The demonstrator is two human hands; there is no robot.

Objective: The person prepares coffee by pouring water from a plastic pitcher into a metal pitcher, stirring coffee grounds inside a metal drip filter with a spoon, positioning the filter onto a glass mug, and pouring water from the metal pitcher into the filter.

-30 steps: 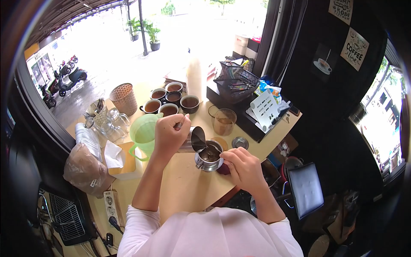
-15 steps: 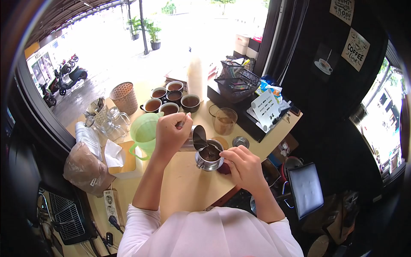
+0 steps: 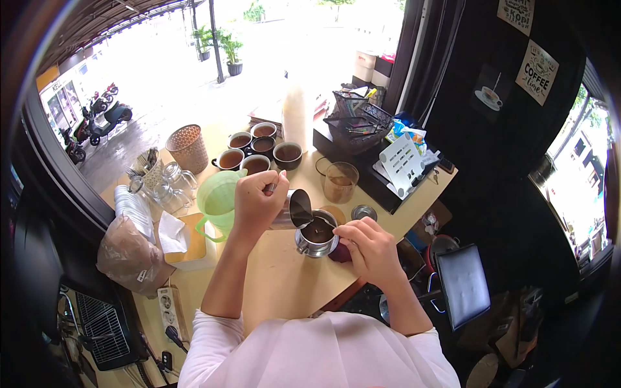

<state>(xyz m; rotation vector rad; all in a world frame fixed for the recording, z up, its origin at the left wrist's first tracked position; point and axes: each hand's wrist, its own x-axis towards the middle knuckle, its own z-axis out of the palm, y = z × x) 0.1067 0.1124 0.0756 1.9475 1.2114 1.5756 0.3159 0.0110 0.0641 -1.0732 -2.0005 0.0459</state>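
Note:
My left hand (image 3: pixel 259 200) grips the handle of a steel pitcher (image 3: pixel 283 216), tilted so that its mouth hangs over the left rim of a metal coffee dripper (image 3: pixel 314 249). Dark, wet coffee (image 3: pixel 317 231) fills the inside of the dripper. My right hand (image 3: pixel 370 249) is closed at the dripper's right side, its fingertips pinching a thin metal handle, apparently a spoon (image 3: pixel 331 224), that reaches over the rim. Just left of my left hand stands a green plastic jug (image 3: pixel 218 197). A round metal lid (image 3: pixel 363 213) lies beyond my right hand.
Several cups of brown drink (image 3: pixel 262 145) stand farther back, beside a tall stack of pale cups (image 3: pixel 296 123). A glass with brown contents (image 3: pixel 341 182) is behind the dripper. Glass mugs (image 3: pixel 173 184), a tissue box (image 3: pixel 194 239) and a power strip (image 3: pixel 169 307) are on the left.
The pitcher stays tilted in almost the same place. Earlier a thin stream ran from its lip; now it is hardly visible. My right hand has barely shifted.

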